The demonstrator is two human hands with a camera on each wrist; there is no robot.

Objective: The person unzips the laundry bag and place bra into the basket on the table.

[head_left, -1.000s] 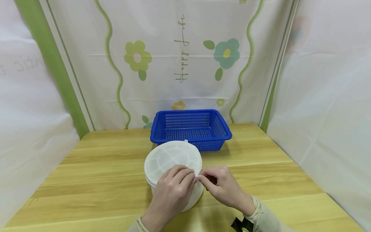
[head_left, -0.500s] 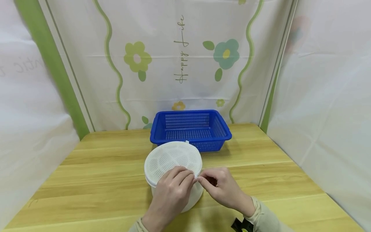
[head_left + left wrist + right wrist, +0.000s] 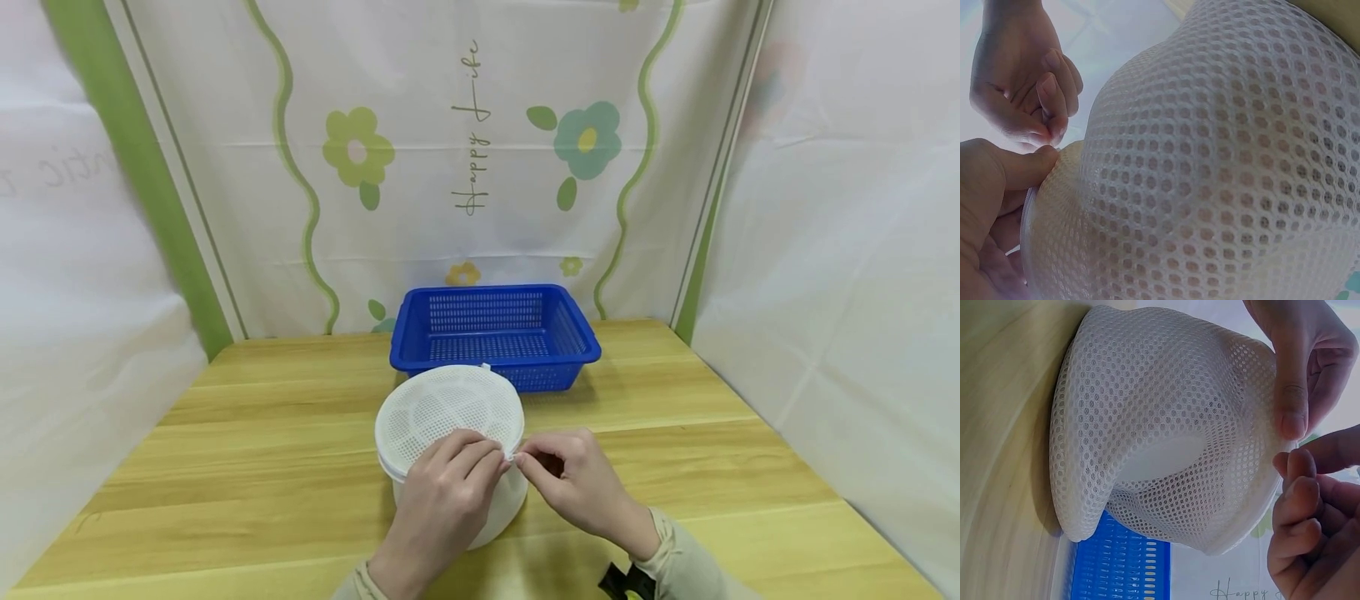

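Note:
A round white mesh laundry bag (image 3: 442, 408) stands on the table, its flat top facing up and a white band round its rim. My left hand (image 3: 450, 492) lies over the near right of the top and pinches the rim between thumb and fingers. Right beside it, my right hand (image 3: 573, 483) pinches a small white zipper pull at the same rim, fingertips close to the left ones. In the right wrist view, the mesh wall (image 3: 1147, 381) sags inward, with a smooth pale oval showing in the dip. The left fingers partly hide the zipper.
A blue plastic basket (image 3: 495, 367) with slotted walls stands just behind the bag. The wooden table (image 3: 262, 467) reaches to printed curtains (image 3: 420, 233) at the back and sides. A black strap-like object (image 3: 628, 582) is by the right wrist.

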